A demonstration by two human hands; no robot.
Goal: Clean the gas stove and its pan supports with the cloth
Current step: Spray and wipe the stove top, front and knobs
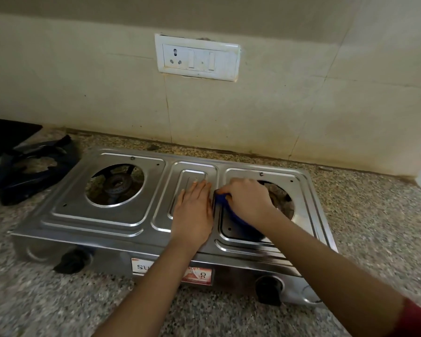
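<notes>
Soft, even light; glare streaks on the steel stove [122,222]; blurred, bowed edges.

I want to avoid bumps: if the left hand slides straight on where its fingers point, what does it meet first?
The left hand lies flat on the gas stove; ahead is bare steel up to the rear edge, then probably the tiled wall.

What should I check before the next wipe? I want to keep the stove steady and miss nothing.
1. Cloth gripped by right hand: ok.
2. Left hand flat on the stove, bracing it: ok.
3. Pan supports off the stove, on the counter to its left: ok.
4. Burner openings bare for wiping around: ok.
5. Knobs off: cannot tell.
6. Left half of the stove top already wiped: cannot tell.
</notes>
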